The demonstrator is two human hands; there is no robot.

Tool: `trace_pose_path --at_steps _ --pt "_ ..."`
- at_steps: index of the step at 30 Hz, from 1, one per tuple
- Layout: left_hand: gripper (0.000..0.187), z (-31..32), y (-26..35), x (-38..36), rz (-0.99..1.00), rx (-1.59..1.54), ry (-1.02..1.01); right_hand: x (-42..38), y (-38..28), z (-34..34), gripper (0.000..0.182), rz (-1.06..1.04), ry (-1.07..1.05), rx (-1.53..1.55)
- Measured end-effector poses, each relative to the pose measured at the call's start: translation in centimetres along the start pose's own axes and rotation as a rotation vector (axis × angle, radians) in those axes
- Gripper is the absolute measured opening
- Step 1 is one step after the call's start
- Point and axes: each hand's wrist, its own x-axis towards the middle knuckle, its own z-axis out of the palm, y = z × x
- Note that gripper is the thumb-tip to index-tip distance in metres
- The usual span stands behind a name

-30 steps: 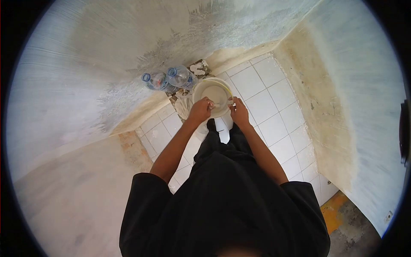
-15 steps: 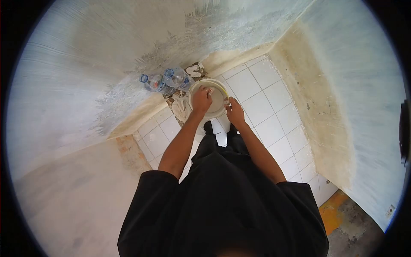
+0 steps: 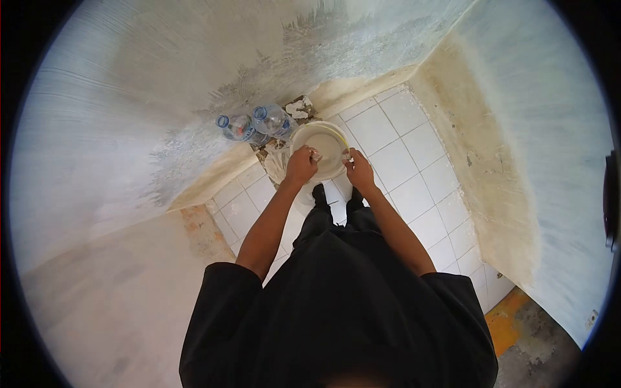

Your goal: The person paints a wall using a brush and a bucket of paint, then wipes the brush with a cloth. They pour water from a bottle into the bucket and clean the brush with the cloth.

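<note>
A round white bucket [image 3: 298, 138] stands in front of my feet, with a pale greyish-white layer inside it. Over its near left rim, my left hand [image 3: 301, 166] is closed, fingers curled inward with whitish smears at the tips. At the right side of the rim my right hand [image 3: 359, 171] is pinched, and something small and whitish shows at its fingertips; I cannot tell what either hand grips. A thin yellow strip [image 3: 341, 135] follows the right rim down to the right hand.
Two clear plastic bottles with blue necks, a left bottle [image 3: 238, 128] and a right bottle [image 3: 273, 121], stand against the stained wall [image 3: 226, 58]. Pale crumpled material [image 3: 277, 163] lies left of the bucket. White tiles [image 3: 414, 184] cover the floor, bounded by a second wall [image 3: 498, 161].
My left hand has drawn back from inside the bucket toward its near left rim. The right hand remains at the right rim, with little movement.
</note>
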Motion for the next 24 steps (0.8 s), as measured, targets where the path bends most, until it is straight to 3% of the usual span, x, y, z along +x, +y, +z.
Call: trace_pose_path --at_steps 13,19,24 --pt "0.015 1.5 2.0 2.8 0.057 0.137 0.317 0.0 0.0 -0.1 0.023 0.01 -0.015 -0.032" --pt "0.017 2.4 3.5 0.9 0.075 -0.119 0.142 0.0 0.0 0.0 0.024 -0.012 0.01 -0.072" --pt "0.019 1.3 2.9 -0.8 0.037 -0.039 0.027 0.0 0.1 0.0 0.023 -0.015 0.01 -0.04"
